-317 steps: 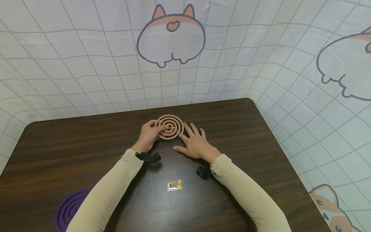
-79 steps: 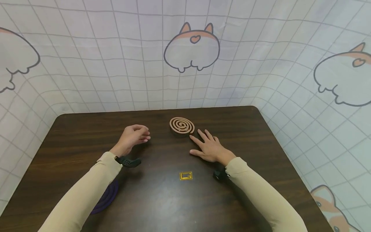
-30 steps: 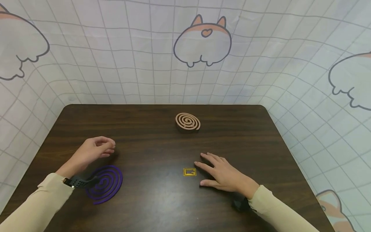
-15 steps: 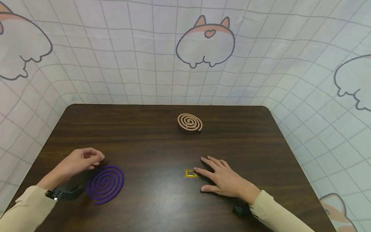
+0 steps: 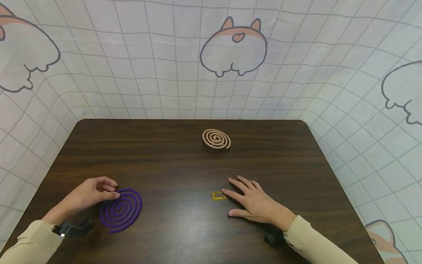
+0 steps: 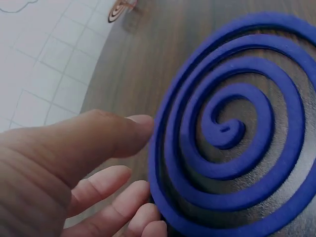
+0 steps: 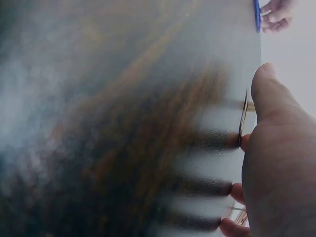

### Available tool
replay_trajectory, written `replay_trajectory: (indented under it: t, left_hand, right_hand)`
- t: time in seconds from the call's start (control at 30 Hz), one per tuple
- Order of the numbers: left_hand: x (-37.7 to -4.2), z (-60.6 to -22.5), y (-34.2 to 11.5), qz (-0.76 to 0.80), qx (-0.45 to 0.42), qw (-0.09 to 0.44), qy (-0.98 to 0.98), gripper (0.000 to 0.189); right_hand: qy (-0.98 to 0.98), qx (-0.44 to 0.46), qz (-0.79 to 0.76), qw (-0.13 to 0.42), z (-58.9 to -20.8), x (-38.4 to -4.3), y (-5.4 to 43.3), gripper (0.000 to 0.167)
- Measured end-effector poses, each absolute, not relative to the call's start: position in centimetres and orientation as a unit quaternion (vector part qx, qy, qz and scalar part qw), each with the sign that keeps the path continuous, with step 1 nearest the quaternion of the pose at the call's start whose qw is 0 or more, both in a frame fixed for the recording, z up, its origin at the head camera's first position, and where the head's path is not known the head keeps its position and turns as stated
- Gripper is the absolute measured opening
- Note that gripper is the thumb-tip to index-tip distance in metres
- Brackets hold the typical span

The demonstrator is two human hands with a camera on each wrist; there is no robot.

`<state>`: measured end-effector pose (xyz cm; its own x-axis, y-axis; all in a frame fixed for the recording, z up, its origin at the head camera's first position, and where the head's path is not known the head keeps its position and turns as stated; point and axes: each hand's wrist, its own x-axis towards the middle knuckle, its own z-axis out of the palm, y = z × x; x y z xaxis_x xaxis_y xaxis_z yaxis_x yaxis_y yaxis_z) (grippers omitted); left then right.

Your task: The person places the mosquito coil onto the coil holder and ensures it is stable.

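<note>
A dark wood-grain table (image 5: 171, 172) with rounded far corners spread beneath the left hand (image 5: 87, 194) and right hand (image 5: 262, 203). Beyond and beside them rose white, grid-lined, rippled walls (image 5: 132, 73) printed with cartoon dogs (image 5: 234, 53). Pale glare (image 5: 194, 223) lay on the table between both hands.

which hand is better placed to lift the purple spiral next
Probably the left hand: its thumb and fingertips are right at the rim of the purple spiral. The right hand is farther off, its index fingertip at the gold-framed plate.
</note>
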<state>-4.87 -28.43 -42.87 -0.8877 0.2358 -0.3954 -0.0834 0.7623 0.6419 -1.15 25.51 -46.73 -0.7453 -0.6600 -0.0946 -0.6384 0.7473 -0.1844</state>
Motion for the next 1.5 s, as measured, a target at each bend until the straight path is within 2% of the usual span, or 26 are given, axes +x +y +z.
replay_trajectory:
  t: [0.33, 0.63, 0.93, 1.2, 1.5]
  left_hand:
    - [-4.43, -43.43, -28.12, 0.302, 0.055, 0.206, 0.929, 0.057]
    - [-4.30, -43.50, -27.78, 0.256, 0.051, 0.167, 0.951, 0.049]
    - [-4.41, -43.51, -27.69, 0.256, 0.050, 0.168, 0.951, 0.047]
    - [-4.33, -43.37, -27.63, 0.256, 0.056, 0.171, 0.950, 0.035]
    - [-4.46, -43.43, -27.72, 0.335, 0.062, 0.194, 0.920, 0.038]
  right_hand:
    - [0.932, -0.340, -0.084, 0.094, -46.40, -0.87, 25.59, 0.073]
    - [0.931, -0.346, -0.080, 0.084, -46.30, -0.70, 25.76, 0.071]
    - [0.935, -0.335, -0.079, 0.092, -46.26, -0.89, 25.84, 0.071]
    - [0.936, -0.327, -0.086, 0.095, -46.32, -1.19, 25.95, 0.070]
    - [0.939, -0.322, -0.083, 0.082, -46.33, -1.44, 26.12, 0.070]
